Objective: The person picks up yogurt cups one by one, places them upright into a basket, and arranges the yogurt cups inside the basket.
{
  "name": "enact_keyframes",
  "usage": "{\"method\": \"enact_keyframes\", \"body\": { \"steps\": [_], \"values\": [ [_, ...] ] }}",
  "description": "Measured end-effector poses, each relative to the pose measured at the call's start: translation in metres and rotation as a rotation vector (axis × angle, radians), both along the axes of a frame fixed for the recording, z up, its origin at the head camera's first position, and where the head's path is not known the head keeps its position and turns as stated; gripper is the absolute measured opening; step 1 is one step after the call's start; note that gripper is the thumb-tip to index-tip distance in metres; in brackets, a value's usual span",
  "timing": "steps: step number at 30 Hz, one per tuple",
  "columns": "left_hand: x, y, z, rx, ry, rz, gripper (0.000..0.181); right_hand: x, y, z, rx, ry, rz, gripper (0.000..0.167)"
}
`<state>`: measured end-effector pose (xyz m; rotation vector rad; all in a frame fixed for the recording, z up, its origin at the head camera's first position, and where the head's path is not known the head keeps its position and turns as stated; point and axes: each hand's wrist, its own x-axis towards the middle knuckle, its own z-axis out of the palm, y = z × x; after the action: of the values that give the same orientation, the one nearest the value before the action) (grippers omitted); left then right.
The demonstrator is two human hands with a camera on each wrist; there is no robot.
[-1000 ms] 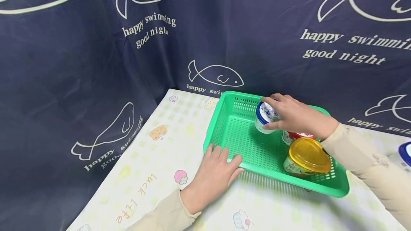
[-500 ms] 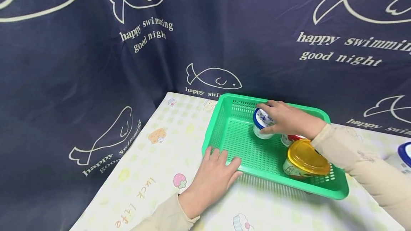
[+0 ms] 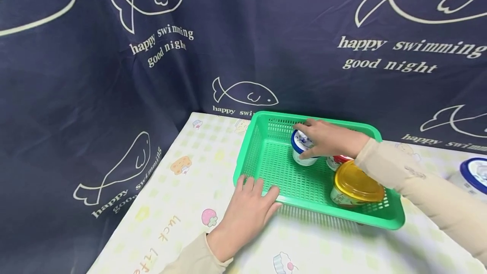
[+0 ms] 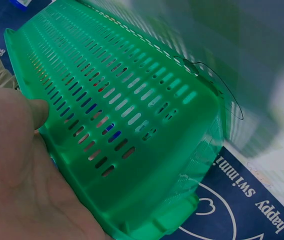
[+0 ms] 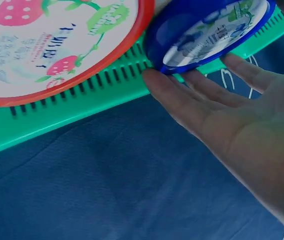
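A green plastic basket (image 3: 323, 206) stands on the table, its slotted outer wall (image 4: 162, 150) filling much of the left wrist view. At its front left corner, my left hand (image 3: 245, 210) grips the rim, fingers hooked over it and thumb outside. My right hand (image 3: 332, 136) reaches into the basket and holds a small white tub with a blue lid (image 3: 302, 149) by the lid's edge. That tub is upright or slightly tilted; I cannot tell whether it touches the basket floor. Beside it sits a red-lidded tub (image 5: 56, 50) with strawberries on the lid, partly hidden by the right forearm.
A larger tub with a yellow lid (image 3: 357, 185) sits at the basket's right end. Outside, at the right edge, stands another blue-lidded tub (image 3: 475, 176). A dark blue curtain (image 3: 236, 33) with fish drawings hangs behind the table's patterned cloth (image 3: 182, 198).
The right hand and its blue-lidded tub have moved slightly left and lower within the basket. The left hand stays on the rim. The whole view has shifted a little.
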<state>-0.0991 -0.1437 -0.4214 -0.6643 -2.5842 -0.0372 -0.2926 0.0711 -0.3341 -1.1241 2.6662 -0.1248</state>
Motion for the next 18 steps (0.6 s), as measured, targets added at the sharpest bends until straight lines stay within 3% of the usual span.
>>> {"method": "enact_keyframes", "body": {
  "steps": [10,18],
  "values": [
    [0.002,-0.003,-0.002,-0.029,-0.032,0.014,0.029,0.003,-0.017,-0.005,0.084,-0.011,-0.016,0.090],
    [0.004,-0.005,-0.003,-0.040,-0.034,0.014,0.030,0.003,-0.019,-0.004,0.151,-0.006,-0.092,0.093]
  ]
}}
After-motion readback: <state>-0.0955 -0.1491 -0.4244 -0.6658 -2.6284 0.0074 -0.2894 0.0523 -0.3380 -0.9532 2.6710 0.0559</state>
